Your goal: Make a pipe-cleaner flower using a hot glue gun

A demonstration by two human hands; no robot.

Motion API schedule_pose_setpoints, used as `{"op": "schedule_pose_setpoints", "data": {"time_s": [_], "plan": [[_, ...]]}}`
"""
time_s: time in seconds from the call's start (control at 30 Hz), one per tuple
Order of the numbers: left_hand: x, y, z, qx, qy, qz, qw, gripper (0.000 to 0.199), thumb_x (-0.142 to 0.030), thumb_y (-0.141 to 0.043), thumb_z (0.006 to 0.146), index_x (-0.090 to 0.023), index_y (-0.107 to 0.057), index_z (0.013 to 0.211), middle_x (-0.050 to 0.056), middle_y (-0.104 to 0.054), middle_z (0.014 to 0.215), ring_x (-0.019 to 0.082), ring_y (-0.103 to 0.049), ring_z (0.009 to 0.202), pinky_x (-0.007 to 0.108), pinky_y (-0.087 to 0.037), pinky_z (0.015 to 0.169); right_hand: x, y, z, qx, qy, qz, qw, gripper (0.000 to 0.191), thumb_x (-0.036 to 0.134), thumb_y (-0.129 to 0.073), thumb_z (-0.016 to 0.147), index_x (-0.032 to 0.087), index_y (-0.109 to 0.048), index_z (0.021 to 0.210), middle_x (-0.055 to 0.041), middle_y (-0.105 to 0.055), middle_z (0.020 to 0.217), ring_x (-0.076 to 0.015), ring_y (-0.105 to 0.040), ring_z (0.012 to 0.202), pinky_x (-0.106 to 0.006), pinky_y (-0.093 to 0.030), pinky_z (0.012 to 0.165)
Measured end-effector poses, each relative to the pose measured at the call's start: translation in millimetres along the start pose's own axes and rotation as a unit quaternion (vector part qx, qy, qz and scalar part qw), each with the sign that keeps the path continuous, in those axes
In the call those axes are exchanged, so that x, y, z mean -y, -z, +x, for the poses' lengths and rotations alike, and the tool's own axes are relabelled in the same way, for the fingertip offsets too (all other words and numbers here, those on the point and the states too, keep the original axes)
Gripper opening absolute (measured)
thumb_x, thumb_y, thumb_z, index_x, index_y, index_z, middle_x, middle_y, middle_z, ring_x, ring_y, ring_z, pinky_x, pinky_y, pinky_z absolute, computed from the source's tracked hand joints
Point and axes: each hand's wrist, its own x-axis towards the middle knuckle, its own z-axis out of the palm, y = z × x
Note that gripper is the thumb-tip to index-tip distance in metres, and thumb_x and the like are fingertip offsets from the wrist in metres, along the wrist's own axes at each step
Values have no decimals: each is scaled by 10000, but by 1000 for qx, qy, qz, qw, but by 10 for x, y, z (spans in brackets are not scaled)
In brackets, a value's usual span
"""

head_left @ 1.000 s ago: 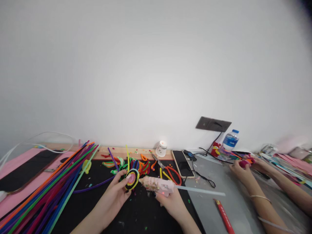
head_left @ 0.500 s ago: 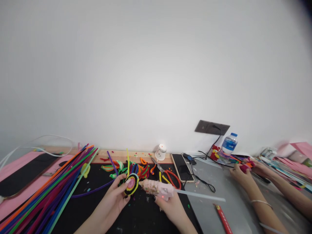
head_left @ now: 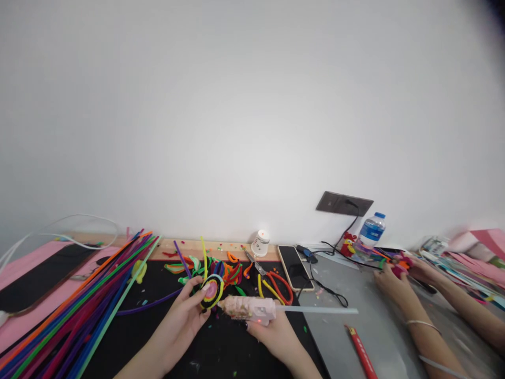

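Note:
Between the thumb and fingers of my left hand [head_left: 183, 321] is a round coil of pipe cleaner [head_left: 212, 292], pink in the middle with black, yellow and pale blue rings. My right hand [head_left: 276, 334] is wrapped round a pale pink hot glue gun [head_left: 252, 308], a red light glowing on it. A long translucent glue stick [head_left: 319, 309] sticks out of its back. The gun's nozzle points left and is at the coil's right edge; whether it touches I cannot tell. Behind the coil lie bent, colourful pipe cleaner pieces [head_left: 232, 275].
Long pipe cleaners [head_left: 98, 310] are heaped at left beside a black phone [head_left: 43, 279]. Scissors [head_left: 278, 288], a paper cup [head_left: 260, 243] and a white-edged phone [head_left: 295, 267] stand or lie behind. At right are a red cutter [head_left: 361, 351], a bottle [head_left: 371, 231] and a co-worker's hands [head_left: 394, 281].
The glue gun has moved slightly left and up, bringing its nozzle to the coil's edge. My left hand keeps its hold, shifted slightly left. The view has tilted a little.

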Motion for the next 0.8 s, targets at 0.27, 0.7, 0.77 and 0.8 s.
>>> {"op": "schedule_pose_setpoints", "data": {"time_s": [0.27, 0.7, 0.77, 0.8], "plan": [[20, 29, -12, 23, -3, 6, 1000, 262, -86, -632, 766, -243, -503, 932, 14, -700, 870, 96, -647, 666, 195, -505, 563, -75, 20, 15, -74, -8, -21, 997, 195, 168, -588, 663, 135, -694, 824, -73, -693, 782, -214, -624, 707, -316, -504, 689], [-1, -24, -10, 4, -9, -7, 1000, 294, -54, -670, 713, -213, -519, 908, 12, -713, 838, 96, -659, 620, 176, -508, 526, -16, -1, -2, -88, 4, -96, 992, 168, 107, -581, 616, 181, -450, 542, 65, -405, 513, -86, -370, 487, -193, -302, 461], [4, -14, -9, 7, -7, -12, 1000, 295, -59, -676, 707, -211, -527, 911, 16, -714, 842, 103, -665, 632, 177, -507, 523, 14, -4, 10, -84, 0, -95, 992, 195, 118, -573, 623, 187, -413, 536, 72, -369, 506, -80, -337, 475, -199, -266, 454], [8, -5, -6, 9, -5, -13, 1000, 296, -63, -680, 705, -211, -529, 912, 17, -713, 844, 106, -667, 637, 178, -507, 523, 20, -3, 14, -87, 0, -93, 992, 196, 120, -570, 625, 189, -408, 539, 72, -366, 508, -80, -335, 476, -202, -261, 456]]}}
